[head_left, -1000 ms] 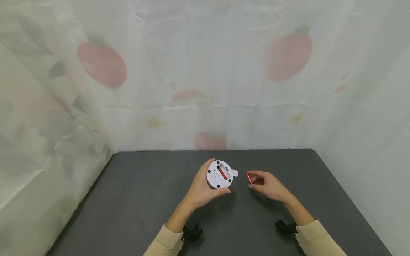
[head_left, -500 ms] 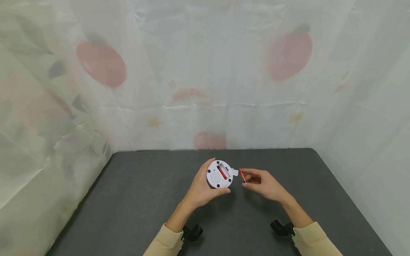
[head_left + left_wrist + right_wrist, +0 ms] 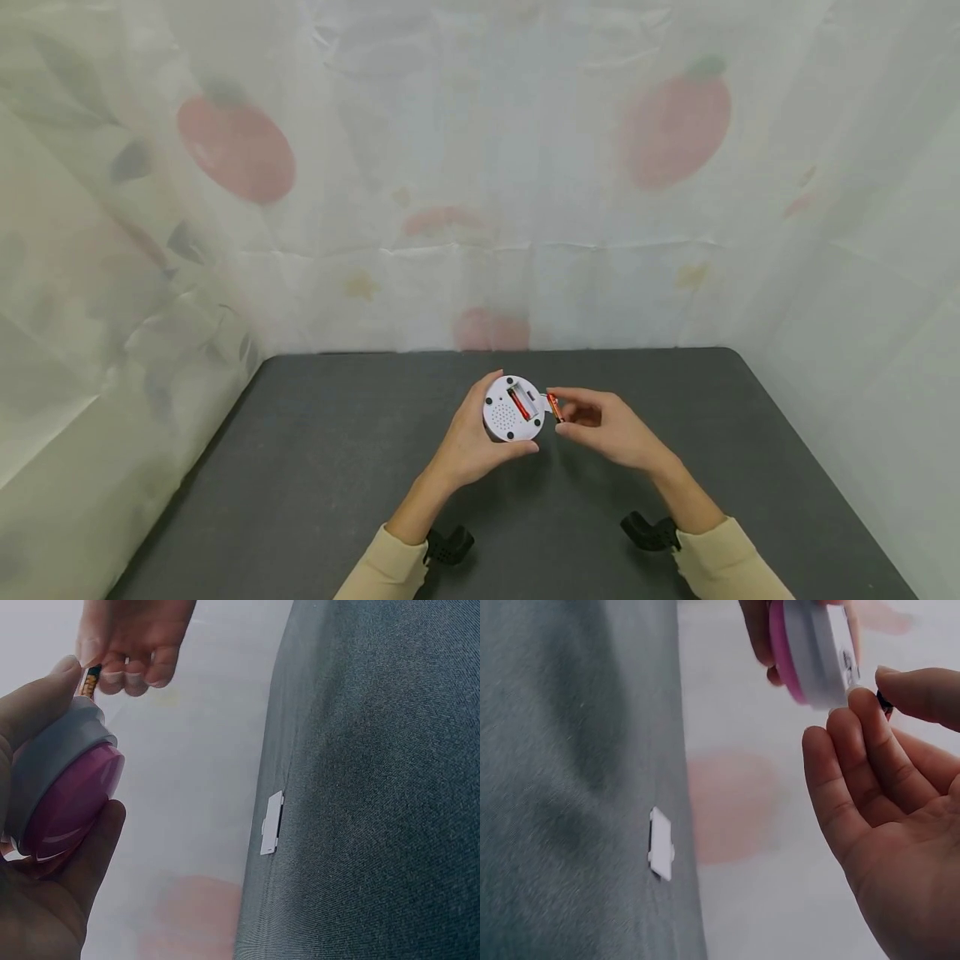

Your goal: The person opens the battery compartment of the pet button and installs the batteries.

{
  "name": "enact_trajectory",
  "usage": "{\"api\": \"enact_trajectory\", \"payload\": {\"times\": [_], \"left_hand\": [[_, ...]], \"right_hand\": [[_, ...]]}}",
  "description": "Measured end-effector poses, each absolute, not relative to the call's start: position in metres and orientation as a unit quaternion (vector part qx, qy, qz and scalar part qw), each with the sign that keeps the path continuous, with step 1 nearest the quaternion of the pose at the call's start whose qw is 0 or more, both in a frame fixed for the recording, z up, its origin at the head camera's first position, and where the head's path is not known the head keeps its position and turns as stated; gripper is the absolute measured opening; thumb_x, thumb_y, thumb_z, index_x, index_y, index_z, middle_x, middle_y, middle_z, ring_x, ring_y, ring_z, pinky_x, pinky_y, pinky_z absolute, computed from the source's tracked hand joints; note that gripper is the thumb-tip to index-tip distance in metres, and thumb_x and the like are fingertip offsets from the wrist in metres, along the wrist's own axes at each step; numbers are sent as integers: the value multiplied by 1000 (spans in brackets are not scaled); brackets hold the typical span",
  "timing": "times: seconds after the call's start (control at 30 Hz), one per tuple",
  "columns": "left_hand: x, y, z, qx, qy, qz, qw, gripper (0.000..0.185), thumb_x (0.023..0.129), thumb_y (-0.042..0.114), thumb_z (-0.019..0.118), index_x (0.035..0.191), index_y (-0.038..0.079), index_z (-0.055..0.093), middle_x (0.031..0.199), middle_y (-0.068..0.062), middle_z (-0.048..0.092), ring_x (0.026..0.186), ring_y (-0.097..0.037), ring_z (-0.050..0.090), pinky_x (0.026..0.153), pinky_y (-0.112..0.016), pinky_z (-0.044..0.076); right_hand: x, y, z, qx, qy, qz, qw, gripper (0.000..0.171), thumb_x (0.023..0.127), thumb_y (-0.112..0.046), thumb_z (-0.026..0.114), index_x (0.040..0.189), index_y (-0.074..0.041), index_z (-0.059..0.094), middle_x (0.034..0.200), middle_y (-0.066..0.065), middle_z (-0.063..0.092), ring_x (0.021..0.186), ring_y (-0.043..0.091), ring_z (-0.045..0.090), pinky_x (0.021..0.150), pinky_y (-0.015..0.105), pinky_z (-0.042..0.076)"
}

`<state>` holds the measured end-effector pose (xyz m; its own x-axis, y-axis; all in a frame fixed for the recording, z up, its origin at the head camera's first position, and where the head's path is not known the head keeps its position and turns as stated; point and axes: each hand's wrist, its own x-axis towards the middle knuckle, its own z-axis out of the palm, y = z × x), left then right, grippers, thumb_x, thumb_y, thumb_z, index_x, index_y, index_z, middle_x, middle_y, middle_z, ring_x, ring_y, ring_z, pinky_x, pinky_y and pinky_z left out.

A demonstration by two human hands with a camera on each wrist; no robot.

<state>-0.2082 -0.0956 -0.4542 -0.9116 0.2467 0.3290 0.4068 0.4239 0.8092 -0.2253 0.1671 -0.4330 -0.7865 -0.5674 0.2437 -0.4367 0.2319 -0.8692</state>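
Note:
My left hand [image 3: 471, 450] grips a round white device [image 3: 501, 419] by its edge, raised over the table. Its underside, with speaker holes and dark feet, faces me; a pink part [image 3: 75, 799] shows on the other side in the left wrist view. One red battery [image 3: 519, 404] lies in the uncovered battery slot, and the space beside it is bare. Between thumb and fingertips, my right hand [image 3: 621, 429] pinches a second red battery [image 3: 556, 407], close to the device's right edge. In the right wrist view fingers hide most of that battery.
A small white battery cover [image 3: 272, 823] lies on the dark grey table [image 3: 300, 483], near its far edge. Behind the table hangs a pale curtain [image 3: 480, 150] with fruit prints. Black wrist cameras [image 3: 450, 547] stick out beneath both forearms.
My right hand has moved left with the battery, from well apart to right beside the device. The left hand and the device have stayed in place.

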Motion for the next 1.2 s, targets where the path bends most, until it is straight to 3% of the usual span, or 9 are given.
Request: {"api": "enact_trajectory", "payload": {"times": [0.43,0.83,1.2], "left_hand": [[-207,-95,-453,-199,-839,-501,71,107,72,42,93,158,26,31,141,-1,49,116,-18,53,93,-46,45],[-207,-96,-454,-199,-843,-495,66,107,73,45,92,159,28,29,143,-1,47,116,-18,53,91,-45,47],[-205,-95,-452,-195,-842,-499,65,107,73,44,92,158,26,30,142,-2,48,112,-19,54,88,-43,47]], "right_hand": [[-224,148,-422,-342,812,-472,31,51,97,-17,71,144,-5,56,97,-5,66,89,13,63,85,31,53],[-220,138,-416,-347,835,-427,7,37,96,-10,70,133,-5,65,89,-9,62,81,9,59,79,32,52],[-219,131,-426,-293,838,-459,-43,39,93,-13,75,131,-8,65,83,-9,63,76,8,61,75,30,52]]}}
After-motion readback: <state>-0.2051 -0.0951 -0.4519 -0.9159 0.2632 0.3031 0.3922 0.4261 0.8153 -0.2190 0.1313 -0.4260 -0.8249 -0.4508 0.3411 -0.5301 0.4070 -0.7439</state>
